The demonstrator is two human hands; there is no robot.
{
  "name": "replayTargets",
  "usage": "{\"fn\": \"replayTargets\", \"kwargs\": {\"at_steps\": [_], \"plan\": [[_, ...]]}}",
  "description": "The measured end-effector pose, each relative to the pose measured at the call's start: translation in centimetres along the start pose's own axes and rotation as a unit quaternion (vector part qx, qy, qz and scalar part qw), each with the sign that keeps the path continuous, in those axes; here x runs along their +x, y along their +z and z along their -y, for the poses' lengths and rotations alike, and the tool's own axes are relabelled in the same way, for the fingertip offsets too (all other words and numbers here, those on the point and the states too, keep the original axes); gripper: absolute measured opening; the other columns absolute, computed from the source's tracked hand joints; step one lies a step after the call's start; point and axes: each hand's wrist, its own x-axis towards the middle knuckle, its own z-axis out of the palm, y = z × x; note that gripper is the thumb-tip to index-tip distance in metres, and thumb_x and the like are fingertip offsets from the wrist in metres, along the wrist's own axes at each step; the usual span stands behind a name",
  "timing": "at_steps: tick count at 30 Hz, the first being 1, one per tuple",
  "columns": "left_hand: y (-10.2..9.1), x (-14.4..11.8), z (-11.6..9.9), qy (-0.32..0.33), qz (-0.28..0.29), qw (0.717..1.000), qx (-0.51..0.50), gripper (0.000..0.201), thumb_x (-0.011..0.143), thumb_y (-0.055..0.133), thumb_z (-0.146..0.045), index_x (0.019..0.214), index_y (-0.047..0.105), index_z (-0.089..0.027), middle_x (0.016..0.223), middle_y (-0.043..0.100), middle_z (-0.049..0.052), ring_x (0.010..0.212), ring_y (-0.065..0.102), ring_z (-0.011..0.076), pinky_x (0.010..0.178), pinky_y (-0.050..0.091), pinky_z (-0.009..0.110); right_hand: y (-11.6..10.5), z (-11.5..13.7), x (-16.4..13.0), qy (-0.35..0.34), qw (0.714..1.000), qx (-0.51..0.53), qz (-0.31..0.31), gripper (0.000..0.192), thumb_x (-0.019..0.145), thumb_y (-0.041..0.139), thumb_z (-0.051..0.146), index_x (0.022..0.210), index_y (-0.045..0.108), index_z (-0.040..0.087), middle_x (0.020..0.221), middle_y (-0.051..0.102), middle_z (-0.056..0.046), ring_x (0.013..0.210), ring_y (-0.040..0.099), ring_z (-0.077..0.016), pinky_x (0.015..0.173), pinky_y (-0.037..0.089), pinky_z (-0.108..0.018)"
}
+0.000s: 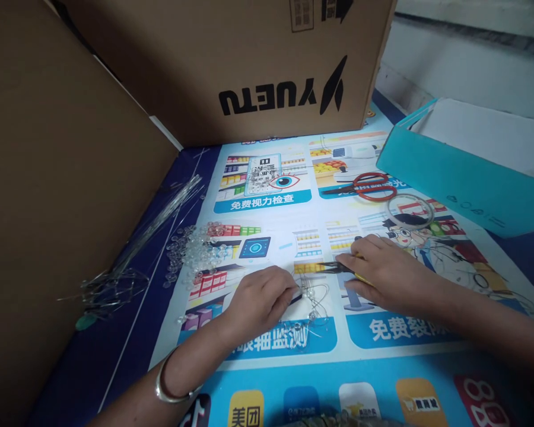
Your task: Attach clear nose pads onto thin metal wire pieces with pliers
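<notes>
My left hand is closed in a pinch at the edge of a small piece of bent wire strung with clear beads. Its loops spread out to the right of my fingertips, over the printed sheet. My right hand grips pliers with yellow handles. The dark jaws point left, just above the beaded wire, and I cannot tell whether they touch it. A heap of loose clear beads lies to the left of my left hand.
Red-handled scissors and a wire coil lie behind my right hand, near a blue box. A bundle of wires lies at left. Large cardboard stands behind, more at left.
</notes>
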Motion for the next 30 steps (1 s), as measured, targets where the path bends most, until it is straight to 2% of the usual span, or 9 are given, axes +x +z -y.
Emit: {"fn": "replayTargets", "kwargs": {"at_steps": [8, 15, 19, 24, 30], "plan": [[0.1, 0.1, -0.2, -0.007, -0.010, 1.000, 0.029, 0.006, 0.086, 0.045, -0.018, 0.085, 0.051, -0.017, 0.079, 0.060, 0.003, 0.071, 0.053, 0.0139, 0.061, 0.041, 0.027, 0.2, 0.8, 0.2, 0.003, 0.998, -0.051, -0.025, 0.039, 0.084, 0.048, 0.036, 0.118, 0.052, 0.017, 0.120, 0.048, -0.015, 0.115, 0.035, -0.0338, 0.090, 0.029, -0.050], [0.3, 0.0, -0.4, -0.016, -0.029, 0.998, 0.049, 0.007, 0.085, 0.044, -0.018, 0.083, 0.051, -0.017, 0.074, 0.058, 0.002, 0.066, 0.052, 0.0131, 0.058, 0.039, 0.026, 0.2, 3.4, 1.0, -0.035, 0.998, 0.054, -0.014, 0.029, 0.087, 0.046, 0.031, 0.112, 0.056, 0.019, 0.103, 0.054, -0.010, 0.098, 0.042, -0.0248, 0.085, 0.033, -0.040], [0.3, 0.0, -0.5, -0.018, -0.032, 0.998, 0.052, 0.008, 0.086, 0.045, -0.019, 0.087, 0.053, -0.017, 0.075, 0.059, 0.003, 0.067, 0.053, 0.0132, 0.059, 0.041, 0.026, 1.1, 4.5, 1.7, -0.051, 0.997, 0.051, -0.015, 0.028, 0.087, 0.042, 0.015, 0.110, 0.057, 0.018, 0.098, 0.054, -0.009, 0.093, 0.041, -0.0222, 0.081, 0.033, -0.038], [0.2, 0.2, -0.4, -0.020, -0.021, 0.999, 0.034, 0.013, 0.086, 0.046, -0.018, 0.094, 0.057, -0.017, 0.078, 0.060, 0.004, 0.072, 0.055, 0.0143, 0.063, 0.044, 0.027, 1.3, 4.5, 2.2, -0.042, 0.996, 0.082, 0.001, 0.025, 0.086, 0.040, 0.012, 0.102, 0.058, 0.014, 0.094, 0.054, -0.009, 0.090, 0.041, -0.0209, 0.082, 0.034, -0.037], [-0.2, 0.3, -0.4, -0.046, -0.013, 0.999, -0.008, 0.014, 0.086, 0.046, -0.018, 0.093, 0.059, -0.017, 0.080, 0.060, 0.004, 0.073, 0.054, 0.0139, 0.063, 0.044, 0.027, 1.0, 4.3, 3.1, -0.040, 0.994, 0.101, 0.008, 0.019, 0.087, 0.041, 0.017, 0.091, 0.060, 0.014, 0.090, 0.054, -0.009, 0.089, 0.042, -0.0204, 0.081, 0.034, -0.035]]}}
